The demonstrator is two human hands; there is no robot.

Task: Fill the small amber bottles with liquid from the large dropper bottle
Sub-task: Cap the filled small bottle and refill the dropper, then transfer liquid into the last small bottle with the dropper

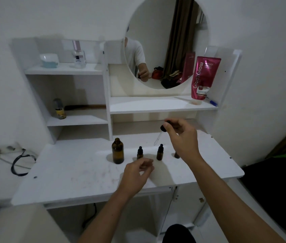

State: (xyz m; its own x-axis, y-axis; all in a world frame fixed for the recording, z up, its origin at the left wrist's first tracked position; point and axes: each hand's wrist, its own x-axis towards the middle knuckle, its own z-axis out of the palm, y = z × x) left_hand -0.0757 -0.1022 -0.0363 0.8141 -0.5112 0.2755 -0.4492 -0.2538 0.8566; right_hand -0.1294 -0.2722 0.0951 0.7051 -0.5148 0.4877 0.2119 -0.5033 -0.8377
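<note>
the right hand (182, 135) pinches the dropper (163, 130) by its black rubber bulb, thin glass pipette angled down above the capped small amber bottles (159, 152) on the white desk (68, 169). the large dropper bottle (118, 153) stands open, left of them. the pipette looks light and fragile, so the bulb is the safe hold. the left hand (137, 174) hovers loosely curled, holding nothing.

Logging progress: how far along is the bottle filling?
Done: large amber bottle is open. In hand: right hand holds its dropper above the capped small bottles; left hand hovers near one. Left: uncapping and filling; fill levels unreadable.
</note>
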